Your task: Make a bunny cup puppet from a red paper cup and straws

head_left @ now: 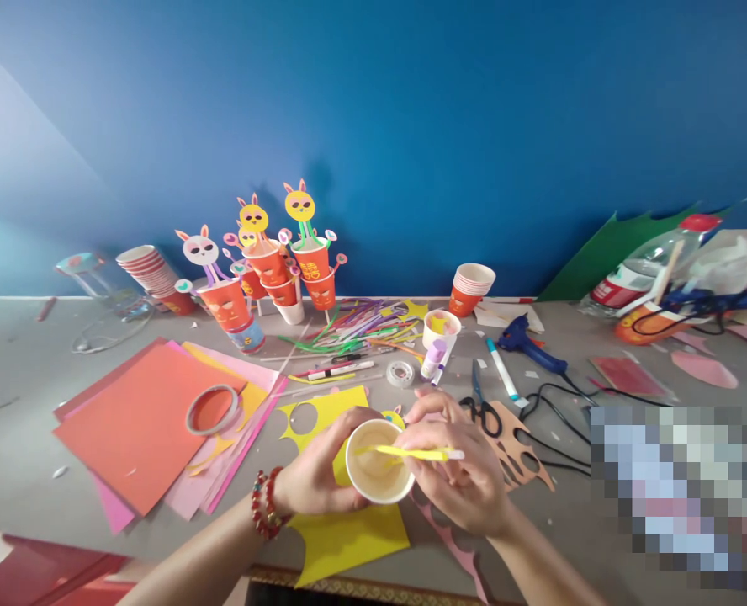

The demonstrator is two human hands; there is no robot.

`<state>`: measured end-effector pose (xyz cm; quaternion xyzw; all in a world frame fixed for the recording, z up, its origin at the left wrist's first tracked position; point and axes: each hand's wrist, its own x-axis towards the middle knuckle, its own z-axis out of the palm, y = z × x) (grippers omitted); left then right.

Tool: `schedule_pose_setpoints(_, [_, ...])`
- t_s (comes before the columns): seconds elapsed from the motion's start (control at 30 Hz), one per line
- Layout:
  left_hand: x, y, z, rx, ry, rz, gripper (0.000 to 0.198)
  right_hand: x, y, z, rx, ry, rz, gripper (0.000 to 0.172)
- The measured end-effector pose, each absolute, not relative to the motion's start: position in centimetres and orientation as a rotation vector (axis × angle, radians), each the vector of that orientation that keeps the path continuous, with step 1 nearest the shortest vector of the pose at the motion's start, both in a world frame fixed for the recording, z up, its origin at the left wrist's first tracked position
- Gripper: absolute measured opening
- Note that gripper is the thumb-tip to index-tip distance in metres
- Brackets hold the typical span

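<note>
A paper cup [379,484], its pale inside facing up, is held near the table's front edge by my left hand [320,467], whose fingers wrap its left side. Red beads circle that wrist. Over the cup's right rim, my right hand [458,471] is closed on yellow strips [421,454] that reach across the opening. Part of a small yellow decorated piece [394,416] shows just behind the cup. Cut yellow paper [354,543] lies beneath both hands.
Decorated red cups with rabbit faces [222,303] stand at the back left. Coloured paper sheets [140,421] and a tape roll [212,410] lie left. Scissors [482,408], a blue glue gun [531,347], black cables and a bottle [644,261] are on the right.
</note>
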<state>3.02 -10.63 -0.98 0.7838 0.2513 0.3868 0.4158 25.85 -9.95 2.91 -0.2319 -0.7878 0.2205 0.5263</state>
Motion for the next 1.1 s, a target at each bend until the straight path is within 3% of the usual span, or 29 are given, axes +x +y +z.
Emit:
schedule_pose_setpoints(0.3, [2.92, -10.22, -1.28, 1.951, 0.673, 0.948, 0.067, 25.7, -10.55, 3.01, -0.507, -1.791, 0.455, 0.034])
schedule_pose_setpoints(0.63, [2.96, -10.58, -0.87, 1.952, 0.716, 0.943, 0.067, 25.74, -10.2, 2.56, -0.581, -1.803, 0.604, 0.025])
schedule_pose_setpoints(1.1, [2.87, -10.4, -1.02, 1.999, 0.701, 0.953, 0.068, 25.45, -10.12, 2.78, -0.554, -1.936, 0.604, 0.028])
